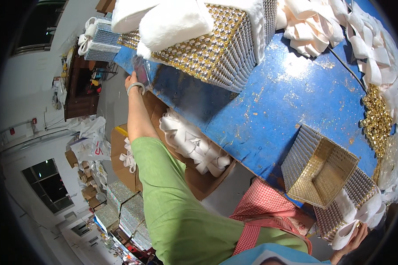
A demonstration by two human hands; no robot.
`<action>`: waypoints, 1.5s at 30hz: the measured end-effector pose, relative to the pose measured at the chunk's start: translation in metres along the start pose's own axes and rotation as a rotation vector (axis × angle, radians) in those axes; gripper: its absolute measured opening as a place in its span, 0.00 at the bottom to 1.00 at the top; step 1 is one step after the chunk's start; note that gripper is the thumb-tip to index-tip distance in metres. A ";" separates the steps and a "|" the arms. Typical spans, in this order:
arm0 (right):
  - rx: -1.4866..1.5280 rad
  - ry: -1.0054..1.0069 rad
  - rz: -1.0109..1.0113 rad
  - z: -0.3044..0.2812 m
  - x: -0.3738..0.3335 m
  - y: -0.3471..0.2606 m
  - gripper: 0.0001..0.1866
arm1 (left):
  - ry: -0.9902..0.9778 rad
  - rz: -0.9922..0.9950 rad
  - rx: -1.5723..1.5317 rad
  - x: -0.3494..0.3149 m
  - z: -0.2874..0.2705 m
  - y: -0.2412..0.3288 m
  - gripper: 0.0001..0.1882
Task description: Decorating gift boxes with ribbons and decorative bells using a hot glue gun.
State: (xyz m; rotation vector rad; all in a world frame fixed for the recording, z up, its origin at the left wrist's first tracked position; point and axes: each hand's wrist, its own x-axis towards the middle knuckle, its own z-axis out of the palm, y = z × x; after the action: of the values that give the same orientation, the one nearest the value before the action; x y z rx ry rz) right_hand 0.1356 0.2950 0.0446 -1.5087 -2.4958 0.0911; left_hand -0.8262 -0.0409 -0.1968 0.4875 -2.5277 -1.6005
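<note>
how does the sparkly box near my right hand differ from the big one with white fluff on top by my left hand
The box near the right hand is open, showing a gold lining, while the far box is covered by white fluffy material. The near box sits at the blue table edge; the far box looks larger here. Both have studded silver sides and gold studding.

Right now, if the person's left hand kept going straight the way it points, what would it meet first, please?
Probably the large rhinestone-covered box with white fur trim on the blue table; the left hand already reaches the table's edge beside it, though depth is unclear.
</note>
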 end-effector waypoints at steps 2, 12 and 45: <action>-0.026 -0.007 -0.038 0.000 0.001 -0.002 0.17 | -0.052 -0.068 0.040 -0.001 0.002 0.004 0.27; -0.076 0.032 -0.061 0.001 0.001 0.000 0.16 | 0.058 -0.054 0.045 -0.011 0.002 0.017 0.29; 0.390 -0.043 0.149 -0.008 -0.002 -0.029 0.19 | -0.628 0.587 -0.392 -0.465 -0.114 0.121 0.15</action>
State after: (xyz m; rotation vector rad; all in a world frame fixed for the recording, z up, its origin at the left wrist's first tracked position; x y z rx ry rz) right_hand 0.1130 0.2792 0.0571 -1.5278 -2.2222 0.6017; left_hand -0.3833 0.0603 -0.0020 -0.8366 -2.2452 -2.1042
